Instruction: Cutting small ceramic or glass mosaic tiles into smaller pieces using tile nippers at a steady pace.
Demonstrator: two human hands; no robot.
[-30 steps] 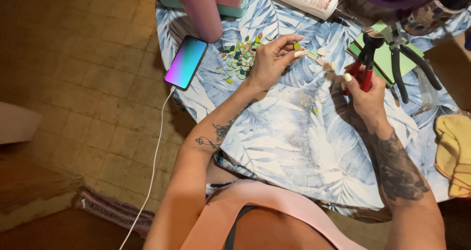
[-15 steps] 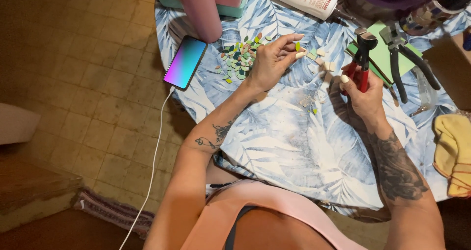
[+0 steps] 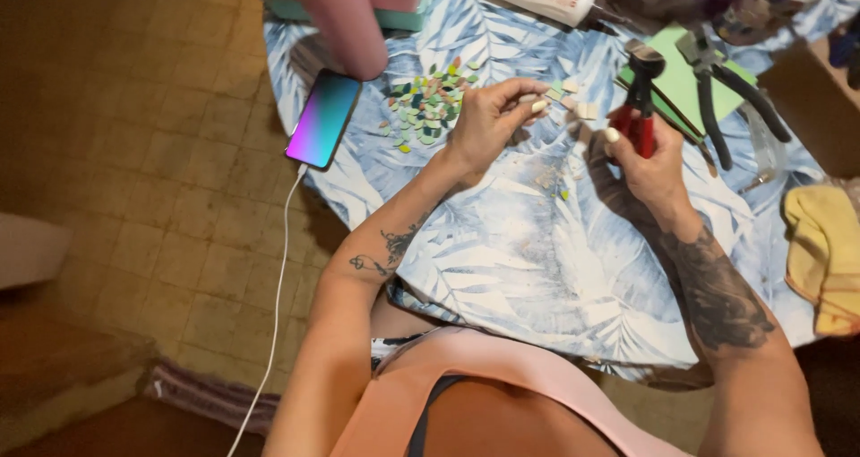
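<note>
brown floor tiles surround a table (image 3: 537,269) draped in a blue-and-white leaf-print cloth, and everything in hand sits toward its far edge.

over the last second the right hand (image 3: 649,157) has lifted the red-handled nippers (image 3: 638,107) away from the left fingertips and now holds them upright, head pointing up, fist closed round the handles. a moment ago the tool's head was close against the small piece; now the two are apart, which reads as a cut or trim just finished, or the tool drawn back to check the piece. the left hand (image 3: 491,121) has barely moved.

the left hand pinches a small pale tile piece (image 3: 537,105) between thumb and fingertips, the other fingers curled in. that piece sits just left of the nippers, between the two hands, and a few pale offcuts (image 3: 578,107) lie on the cloth right beside it. whether the nipper's jaws are closed cannot be told from here.

just left of the left hand, near the far-left corner, lies a scatter of green, blue and pink tile chips (image 3: 428,103). beyond it a phone (image 3: 323,118) with a lit screen rests at the left edge, its white cable hanging to the floor. dark pliers (image 3: 717,90) lie on a green sheet at the far right, and a yellow cloth (image 3: 824,251) sits at the right edge.
</note>
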